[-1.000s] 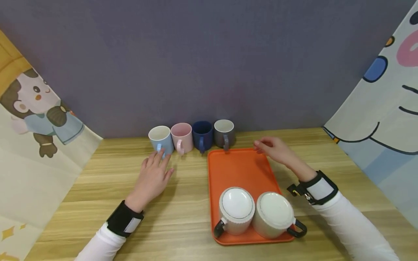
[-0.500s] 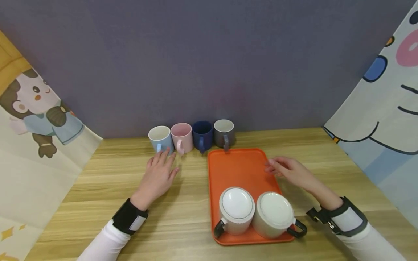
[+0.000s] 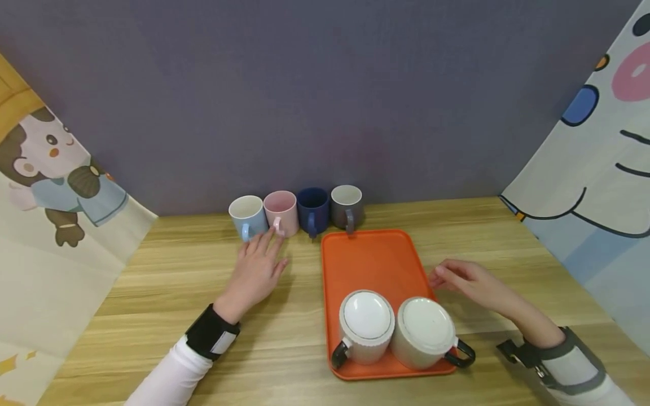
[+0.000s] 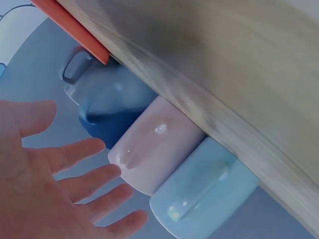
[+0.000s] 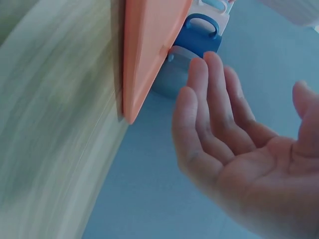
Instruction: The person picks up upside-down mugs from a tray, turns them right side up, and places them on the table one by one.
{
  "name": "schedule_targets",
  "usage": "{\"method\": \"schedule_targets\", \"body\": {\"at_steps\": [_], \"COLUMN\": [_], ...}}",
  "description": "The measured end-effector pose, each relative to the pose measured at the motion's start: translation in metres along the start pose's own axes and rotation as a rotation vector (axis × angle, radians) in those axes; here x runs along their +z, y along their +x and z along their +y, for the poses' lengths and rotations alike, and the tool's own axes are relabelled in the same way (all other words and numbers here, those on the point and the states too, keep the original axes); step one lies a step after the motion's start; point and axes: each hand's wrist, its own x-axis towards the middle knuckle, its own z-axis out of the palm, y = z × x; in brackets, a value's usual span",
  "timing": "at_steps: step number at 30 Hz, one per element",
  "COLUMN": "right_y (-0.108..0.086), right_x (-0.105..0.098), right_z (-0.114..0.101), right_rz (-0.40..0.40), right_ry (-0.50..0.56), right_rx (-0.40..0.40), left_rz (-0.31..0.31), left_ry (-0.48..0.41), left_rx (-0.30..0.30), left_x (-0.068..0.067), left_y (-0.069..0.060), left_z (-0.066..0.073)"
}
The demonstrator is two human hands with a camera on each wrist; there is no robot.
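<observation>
My left hand hovers with spread fingers just in front of the light blue mug and the pink mug. In the left wrist view a gap shows between its fingertips and those mugs. To their right stand a dark blue mug and a grey mug, all upright in a row with handles toward me. By the right edge of the orange tray my right hand holds nothing, its fingers loosely bent. Two larger pale mugs with black handles stand upside down on the tray's near end.
A grey-purple wall rises right behind the mug row. Patterned panels close off the left and right sides. The wooden tabletop extends around the tray.
My left hand has shifted right, from the light blue mug toward the pink one. My right hand has drawn back toward me and to the right along the tray. The mugs and tray stay put.
</observation>
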Motion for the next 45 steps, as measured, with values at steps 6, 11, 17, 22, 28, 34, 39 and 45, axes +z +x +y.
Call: {"method": "schedule_targets", "body": {"at_steps": [6,11,17,22,28,34,39,45], "right_y": [-0.016,-0.025,-0.034,-0.039,-0.041,-0.043,-0.044,-0.044], "right_x": [-0.006,-0.008,-0.007,-0.008,-0.006,-0.004,-0.004,-0.001], "right_z": [0.004,0.007,0.010,0.012,0.012,0.014,0.011,0.007], "right_rz": [-0.097,-0.164,-0.238,-0.330,-0.464,-0.513,-0.567,-0.651], "right_ry": [-0.086,-0.097,-0.089,-0.042,0.044,0.134,0.224,0.318], "right_rx": [-0.010,-0.035,-0.144,-0.177,-0.220,-0.245,-0.236,-0.225], "left_rz": [0.011,0.006,-0.014,-0.020,-0.002,0.011,0.017,-0.002], "left_ry": [0.017,0.004,-0.009,-0.015,-0.002,-0.005,-0.016,-0.018], "left_rx": [0.022,0.021,0.017,0.020,0.037,0.045,0.049,0.053], "left_x": [0.003,0.003,0.005,0.005,0.007,0.010,0.009,0.011], "left_y": [0.005,0.008,0.012,0.015,0.017,0.019,0.021,0.025], "left_z": [0.004,0.009,0.013,0.018,0.025,0.028,0.031,0.034]}}
